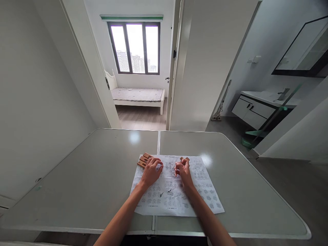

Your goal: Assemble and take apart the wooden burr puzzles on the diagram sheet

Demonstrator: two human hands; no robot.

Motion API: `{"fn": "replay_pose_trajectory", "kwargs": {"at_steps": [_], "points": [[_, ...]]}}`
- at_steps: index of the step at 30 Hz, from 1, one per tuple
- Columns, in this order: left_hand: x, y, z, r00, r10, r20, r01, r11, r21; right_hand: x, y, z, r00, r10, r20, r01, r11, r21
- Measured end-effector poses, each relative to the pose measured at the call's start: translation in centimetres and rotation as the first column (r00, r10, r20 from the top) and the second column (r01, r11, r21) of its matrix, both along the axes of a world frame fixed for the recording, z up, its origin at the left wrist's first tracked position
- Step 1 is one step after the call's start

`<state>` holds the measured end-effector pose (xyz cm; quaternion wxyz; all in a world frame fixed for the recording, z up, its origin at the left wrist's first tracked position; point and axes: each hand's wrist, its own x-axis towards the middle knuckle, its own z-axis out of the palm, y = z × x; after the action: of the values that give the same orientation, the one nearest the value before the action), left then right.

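Observation:
A printed instruction sheet [176,194] lies on the grey folding table [89,177]. Several brown wooden pieces [143,160] sit at the sheet's upper left corner. My left hand [151,171] rests on the sheet just below them, fingers curled and touching the nearest piece. My right hand [183,169] is closed in a fist near the sheet's top middle, with a small brown wooden piece [185,159] sticking out above its knuckles.
Past the table's far edge an open doorway shows a bedroom with a bed [138,95] and a window. To the right stands a bathroom vanity [258,107], with a green mop [266,123] leaning by the wall.

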<state>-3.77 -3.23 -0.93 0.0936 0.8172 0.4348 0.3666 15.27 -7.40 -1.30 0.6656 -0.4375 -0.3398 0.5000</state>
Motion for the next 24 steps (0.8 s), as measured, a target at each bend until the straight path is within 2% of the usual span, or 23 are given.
{"fn": "replay_pose_trajectory", "kwargs": {"at_steps": [10, 24], "points": [[0.0, 0.1, -0.2, 1.0, -0.014, 0.017, 0.014, 1.0, -0.002, 0.6, -0.2, 0.5, 0.99, 0.002, -0.142, -0.016, 0.995, -0.102], [-0.1, 0.3, -0.4, 0.997, -0.041, 0.071, 0.042, 0.999, -0.017, 1.3, 0.4, -0.2, 0.959, 0.002, -0.285, -0.037, 0.993, -0.116]]}}
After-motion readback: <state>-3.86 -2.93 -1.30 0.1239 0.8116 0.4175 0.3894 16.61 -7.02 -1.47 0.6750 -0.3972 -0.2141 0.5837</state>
